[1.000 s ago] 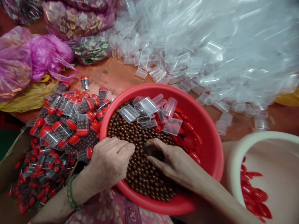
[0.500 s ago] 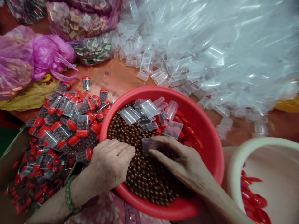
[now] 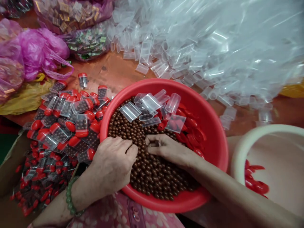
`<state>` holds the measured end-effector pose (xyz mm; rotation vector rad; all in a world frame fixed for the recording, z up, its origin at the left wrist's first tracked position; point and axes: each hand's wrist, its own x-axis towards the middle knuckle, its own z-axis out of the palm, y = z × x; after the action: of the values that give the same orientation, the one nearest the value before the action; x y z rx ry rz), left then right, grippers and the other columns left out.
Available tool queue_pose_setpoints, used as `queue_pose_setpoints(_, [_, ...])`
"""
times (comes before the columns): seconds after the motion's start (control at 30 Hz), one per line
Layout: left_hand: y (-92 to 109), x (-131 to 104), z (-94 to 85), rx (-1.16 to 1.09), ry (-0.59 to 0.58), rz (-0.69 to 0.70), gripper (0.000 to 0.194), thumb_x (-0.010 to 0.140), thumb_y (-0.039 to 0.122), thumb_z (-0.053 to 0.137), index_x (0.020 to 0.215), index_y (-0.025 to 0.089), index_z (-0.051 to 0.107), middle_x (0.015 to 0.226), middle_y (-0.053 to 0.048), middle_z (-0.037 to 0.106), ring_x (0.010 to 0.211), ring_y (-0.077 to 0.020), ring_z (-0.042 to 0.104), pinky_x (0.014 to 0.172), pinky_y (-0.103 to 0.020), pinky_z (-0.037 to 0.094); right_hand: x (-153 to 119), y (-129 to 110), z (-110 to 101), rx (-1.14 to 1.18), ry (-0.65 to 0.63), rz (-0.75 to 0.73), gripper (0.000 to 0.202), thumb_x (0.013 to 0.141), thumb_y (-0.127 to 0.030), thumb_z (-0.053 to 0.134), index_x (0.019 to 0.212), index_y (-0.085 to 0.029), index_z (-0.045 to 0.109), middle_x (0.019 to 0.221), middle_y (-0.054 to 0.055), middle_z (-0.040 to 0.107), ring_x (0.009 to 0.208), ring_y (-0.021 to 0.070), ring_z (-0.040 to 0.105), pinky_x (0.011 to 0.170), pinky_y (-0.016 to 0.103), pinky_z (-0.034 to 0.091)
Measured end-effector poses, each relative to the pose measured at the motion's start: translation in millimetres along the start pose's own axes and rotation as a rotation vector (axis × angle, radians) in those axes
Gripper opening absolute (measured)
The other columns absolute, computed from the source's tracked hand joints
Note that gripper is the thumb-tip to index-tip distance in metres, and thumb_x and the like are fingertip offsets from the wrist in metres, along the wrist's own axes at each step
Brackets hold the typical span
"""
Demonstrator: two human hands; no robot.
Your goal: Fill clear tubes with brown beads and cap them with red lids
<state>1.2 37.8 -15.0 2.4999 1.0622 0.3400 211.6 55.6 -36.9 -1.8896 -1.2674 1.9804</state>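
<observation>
1. Done: capped containers (image 3: pixel 82 125) filled with brown balls heap up at the frame's left, with more red-topped ones below, toward the lower left.
2. Left, by the look of it: plenty — a large mass of clear sleeves (image 3: pixel 201 47) covers the upper right, seemingly unfilled.
3. The brown balls (image 3: pixel 154 180) lie at frame centre in the red basin (image 3: pixel 211 136), with loose clear tubes (image 3: pixel 150 103) and red caps (image 3: pixel 193 136) toward its far side and right.
4. The left hand (image 3: pixel 115 166) is curled over the basin's near-left side — whether it grips anything is hidden.
5. The right hand (image 3: pixel 165 147) has bent fingers at the balls; its contents cannot be told.
</observation>
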Motion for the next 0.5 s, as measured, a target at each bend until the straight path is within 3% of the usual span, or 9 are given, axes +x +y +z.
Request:
queue_pose_setpoints(0.1, [3, 3, -7.0, -0.032, -0.115, 0.013, 0.031, 0.09, 0.031, 0.056, 0.114, 0.014, 0.059, 0.115, -0.011, 0.066, 0.102, -0.0284, 0.06, 0.087, -0.045, 0.049, 1, -3, 2, 0.155, -0.133, 0.101, 0.014, 0.055, -0.031, 0.056, 0.06, -0.02, 0.049, 0.043, -0.005, 0.05, 0.035, 0.0073, 0.041, 0.035, 0.02, 0.03])
queue_pose_setpoints(0.23, [8, 9, -8.8, -0.034, -0.176, 0.031, 0.044, 0.087, 0.039, 0.061, 0.124, 0.016, 0.055, 0.122, -0.012, 0.061, 0.109, -0.0312, 0.056, 0.091, -0.048, 0.049, 1, -2, 7, 0.303, -0.198, 0.149, 0.015, 0.052, -0.031, 0.056, 0.059, -0.019, 0.05, 0.042, -0.003, 0.054, 0.029, 0.0063, 0.042, 0.028, 0.017, 0.028])
queue_pose_setpoints(0.37, [11, 10, -3.8, 0.043, -0.112, 0.029, 0.036, 0.089, 0.024, 0.055, 0.125, 0.018, 0.056, 0.122, -0.012, 0.061, 0.105, -0.0302, 0.059, 0.086, -0.047, 0.052, 0, -1, 13, 0.391, -0.202, 0.115, 0.015, 0.053, -0.033, 0.053, 0.055, -0.019, 0.048, 0.039, -0.003, 0.051, 0.028, 0.0063, 0.043, 0.025, 0.015, 0.028])
queue_pose_setpoints(0.5, [6, 8, -0.9, -0.029, 0.027, 0.068, 0.038, 0.089, 0.014, 0.051, 0.125, 0.017, 0.058, 0.121, -0.012, 0.064, 0.106, -0.029, 0.061, 0.09, -0.047, 0.053, -5, -6, 17, 0.41, -0.153, 0.017, 0.017, 0.062, -0.035, 0.051, 0.065, -0.019, 0.05, 0.046, -0.004, 0.052, 0.031, 0.0068, 0.046, 0.029, 0.016, 0.035])
